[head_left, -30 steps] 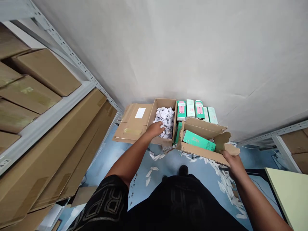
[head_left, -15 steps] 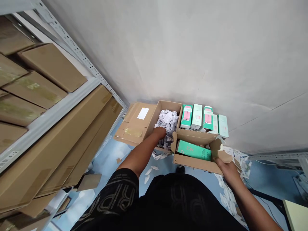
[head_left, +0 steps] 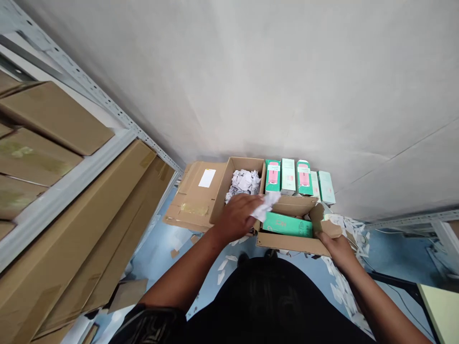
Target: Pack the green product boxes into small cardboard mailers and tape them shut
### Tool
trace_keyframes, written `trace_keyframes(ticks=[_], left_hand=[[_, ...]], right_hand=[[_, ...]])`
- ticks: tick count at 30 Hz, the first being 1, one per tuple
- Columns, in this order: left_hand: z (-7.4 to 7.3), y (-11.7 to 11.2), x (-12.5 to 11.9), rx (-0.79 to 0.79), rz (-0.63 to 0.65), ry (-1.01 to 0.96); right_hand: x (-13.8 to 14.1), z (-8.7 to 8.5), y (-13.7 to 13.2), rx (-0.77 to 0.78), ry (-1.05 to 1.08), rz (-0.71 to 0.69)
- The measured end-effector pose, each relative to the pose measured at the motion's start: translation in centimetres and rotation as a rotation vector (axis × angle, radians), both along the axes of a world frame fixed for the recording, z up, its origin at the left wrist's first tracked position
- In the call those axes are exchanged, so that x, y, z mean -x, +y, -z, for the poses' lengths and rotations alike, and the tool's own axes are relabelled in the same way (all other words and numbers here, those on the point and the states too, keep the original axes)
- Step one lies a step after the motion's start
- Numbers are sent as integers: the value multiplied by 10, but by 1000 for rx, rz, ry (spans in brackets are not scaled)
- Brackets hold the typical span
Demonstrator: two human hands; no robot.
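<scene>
My left hand (head_left: 238, 217) is closed round a bunch of white paper scraps (head_left: 266, 209), lifted above the near edge of the open cardboard box of paper scraps (head_left: 244, 182). The scraps hang over the left end of a smaller open cardboard box (head_left: 292, 242). My right hand (head_left: 332, 246) grips that smaller box at its right front corner. A green product box (head_left: 288, 224) lies flat inside it.
Several green and pink product boxes (head_left: 296, 177) stand in a row against the wall behind. A flattened carton with a white label (head_left: 195, 193) lies to the left. Shelving with big brown cartons (head_left: 53, 143) fills the left. Paper scraps litter the blue floor (head_left: 344, 286).
My left hand has come out of the scrap box with a handful of paper and moved right, toward the smaller box. My right hand has kept its hold on that box.
</scene>
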State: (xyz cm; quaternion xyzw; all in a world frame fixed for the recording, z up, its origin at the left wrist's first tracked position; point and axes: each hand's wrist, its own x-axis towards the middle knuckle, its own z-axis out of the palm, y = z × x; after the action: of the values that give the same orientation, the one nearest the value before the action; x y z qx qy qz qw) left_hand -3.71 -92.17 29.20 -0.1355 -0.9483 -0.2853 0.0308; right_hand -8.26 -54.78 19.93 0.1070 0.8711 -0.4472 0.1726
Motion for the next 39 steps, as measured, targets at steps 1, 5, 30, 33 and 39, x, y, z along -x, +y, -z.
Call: trace_keyframes(ticks=[1, 5, 30, 33, 39], left_hand=[[-2, 9, 4, 11, 113, -24], [5, 22, 18, 33, 306, -41], [75, 246, 0, -651, 272, -592], [78, 330, 0, -637, 309, -634], [76, 497, -5, -521, 461, -716]], right_hand=[[-4, -3, -3, -5, 25, 22], [-24, -15, -14, 12, 98, 84], [-204, -3, 138, 134, 194, 832], [-228, 5, 205, 149, 193, 911], [-277, 14, 330, 186, 241, 1086]])
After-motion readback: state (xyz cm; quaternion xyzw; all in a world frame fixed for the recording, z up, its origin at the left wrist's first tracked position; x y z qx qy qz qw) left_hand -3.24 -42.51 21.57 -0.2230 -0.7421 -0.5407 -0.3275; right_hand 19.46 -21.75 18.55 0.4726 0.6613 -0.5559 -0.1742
